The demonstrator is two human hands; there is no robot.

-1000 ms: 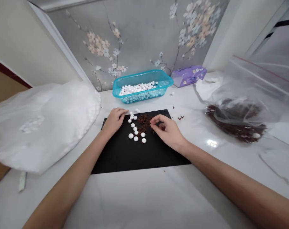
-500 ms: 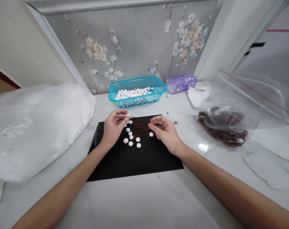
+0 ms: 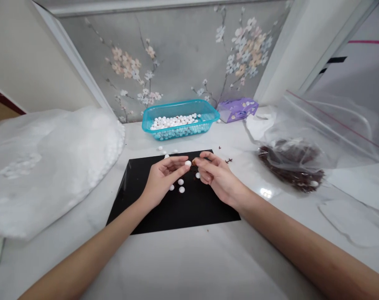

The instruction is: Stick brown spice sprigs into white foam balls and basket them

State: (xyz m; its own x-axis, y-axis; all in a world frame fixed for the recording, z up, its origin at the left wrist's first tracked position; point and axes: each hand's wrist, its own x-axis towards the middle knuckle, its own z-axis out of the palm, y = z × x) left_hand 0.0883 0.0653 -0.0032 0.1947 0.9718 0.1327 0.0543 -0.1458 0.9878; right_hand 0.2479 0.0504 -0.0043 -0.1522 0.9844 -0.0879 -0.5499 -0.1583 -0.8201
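Under your hands spreads the white tabletop [image 3: 183, 266], its surface glossy and faintly veined. At your left a bulging translucent sack [image 3: 61, 179], full of white balls, takes up much of it; at your right slumps a clear zip bag [image 3: 292, 164] with dark brown pieces inside. The black mat [image 3: 176, 214] lies flat between them, directly below your hands. Beyond its far edge stands the teal basket [image 3: 170, 109], partly filled with white balls that have specks of brown among them.

Your left hand [image 3: 161, 177] and right hand [image 3: 216, 175] meet above the mat, fingertips facing and close together. Loose balls [image 3: 181, 190] rest on the mat below them, one of them just beside your right hand's curled fingers. You have one white ball [image 3: 188, 163] pinched at the very tips of your left thumb and fingers, its right side sticking out toward the other hand. Your right thumb and forefinger pinch a small brown piece [image 3: 194, 162], which points at that ball; whether the two touch, I cannot tell.
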